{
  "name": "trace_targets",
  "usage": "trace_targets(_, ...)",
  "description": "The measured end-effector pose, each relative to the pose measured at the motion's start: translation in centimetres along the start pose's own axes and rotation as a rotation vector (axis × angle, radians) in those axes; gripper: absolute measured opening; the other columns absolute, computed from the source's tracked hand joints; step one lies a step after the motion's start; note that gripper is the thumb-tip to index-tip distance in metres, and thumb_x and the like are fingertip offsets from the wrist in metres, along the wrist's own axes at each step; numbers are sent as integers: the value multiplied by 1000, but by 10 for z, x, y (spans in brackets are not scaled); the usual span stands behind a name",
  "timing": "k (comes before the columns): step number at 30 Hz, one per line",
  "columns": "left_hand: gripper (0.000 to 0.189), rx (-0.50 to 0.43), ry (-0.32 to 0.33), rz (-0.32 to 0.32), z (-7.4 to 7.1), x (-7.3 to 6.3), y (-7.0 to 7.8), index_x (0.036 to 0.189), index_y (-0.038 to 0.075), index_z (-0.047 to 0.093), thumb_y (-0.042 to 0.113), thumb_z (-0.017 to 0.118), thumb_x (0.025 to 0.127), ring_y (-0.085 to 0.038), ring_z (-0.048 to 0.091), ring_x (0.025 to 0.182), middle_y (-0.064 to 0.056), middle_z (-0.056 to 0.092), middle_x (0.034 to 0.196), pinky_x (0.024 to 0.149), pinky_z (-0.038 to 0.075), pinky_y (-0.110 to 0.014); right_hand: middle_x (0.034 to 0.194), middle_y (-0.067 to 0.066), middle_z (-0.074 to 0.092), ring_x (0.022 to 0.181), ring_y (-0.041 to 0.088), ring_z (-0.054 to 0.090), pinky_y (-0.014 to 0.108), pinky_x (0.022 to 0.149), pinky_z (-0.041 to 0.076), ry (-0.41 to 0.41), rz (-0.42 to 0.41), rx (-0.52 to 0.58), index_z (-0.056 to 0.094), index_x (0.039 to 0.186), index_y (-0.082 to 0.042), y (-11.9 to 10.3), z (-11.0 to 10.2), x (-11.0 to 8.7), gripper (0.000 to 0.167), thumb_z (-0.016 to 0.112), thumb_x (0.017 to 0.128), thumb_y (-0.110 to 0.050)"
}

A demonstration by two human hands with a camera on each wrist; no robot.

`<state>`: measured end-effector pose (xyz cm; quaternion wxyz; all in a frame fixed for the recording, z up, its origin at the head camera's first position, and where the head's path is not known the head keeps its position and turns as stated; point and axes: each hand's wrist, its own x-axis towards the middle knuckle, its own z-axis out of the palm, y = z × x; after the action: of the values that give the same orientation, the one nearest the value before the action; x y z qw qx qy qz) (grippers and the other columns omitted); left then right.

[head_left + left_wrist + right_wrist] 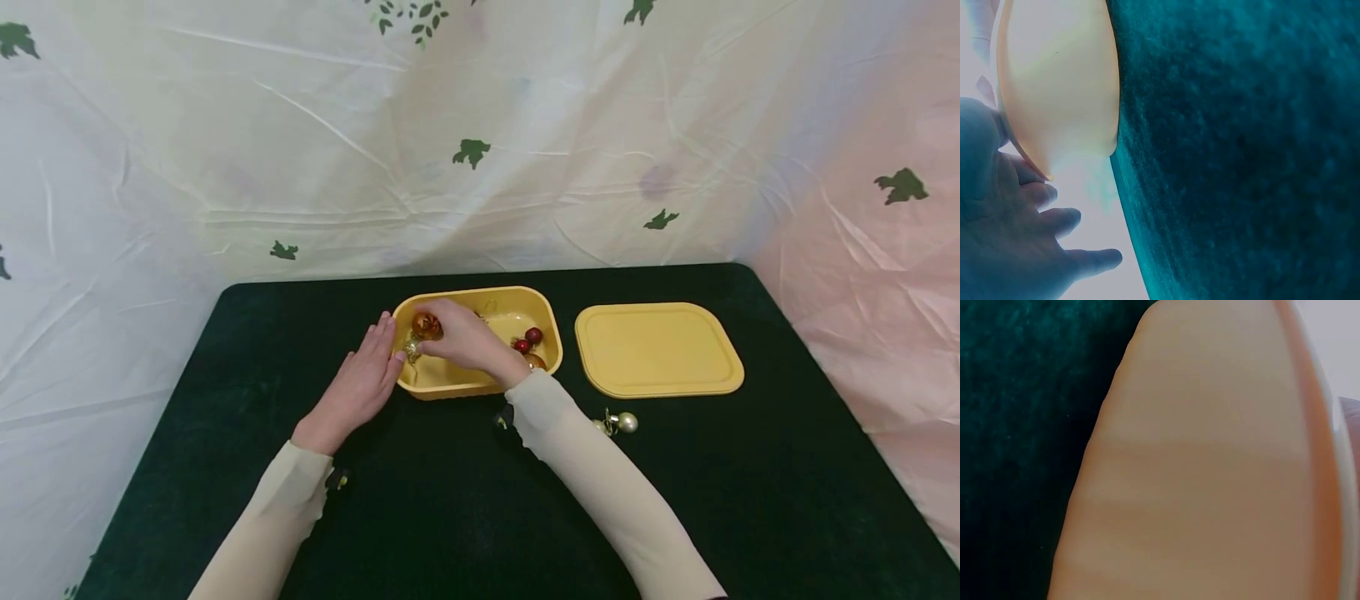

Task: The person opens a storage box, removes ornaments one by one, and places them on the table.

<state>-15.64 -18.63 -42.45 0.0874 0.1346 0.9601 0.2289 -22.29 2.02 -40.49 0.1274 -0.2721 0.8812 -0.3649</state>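
Note:
A yellow plastic box (480, 389) stands on the dark green table. My left hand (363, 375) rests against its left end, fingers straight, the thumb by the rim; in the left wrist view the box wall (1060, 75) meets the hand. My right hand (468, 337) reaches into the box and pinches a shiny amber bauble (426, 326) at the left end. Just below that bauble lies a gold ornament (412, 347). Small dark red baubles (533, 336) and an orange bauble (535, 361) lie at the box's right end. The right wrist view is mostly filled by the box's outer wall (1204, 456).
A flat yellow lid (660, 350) lies to the right of the box. Pale gold baubles (627, 422) sit on the table in front of the lid, partly behind my right sleeve. A patterned white cloth (480, 217) hangs behind the table (465, 517).

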Motion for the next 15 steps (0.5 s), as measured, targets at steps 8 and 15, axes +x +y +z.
trace_targets(8,68,6,-5,-5,2,-1,-1,167,10,1,39,31,114,-39,7,158,-11,-3,174,119,18,-71,150,10,54,140,24,49,39,120,36,-42,21,-62,53,148,-7,3,6,11,58,75,96,-19)
trace_targets(15,68,4,3,-2,2,-1,0,167,11,1,39,32,113,-38,7,158,-12,-1,174,119,19,-71,152,11,52,140,24,48,39,120,35,-58,23,-166,56,148,-8,4,7,16,56,75,97,-20)
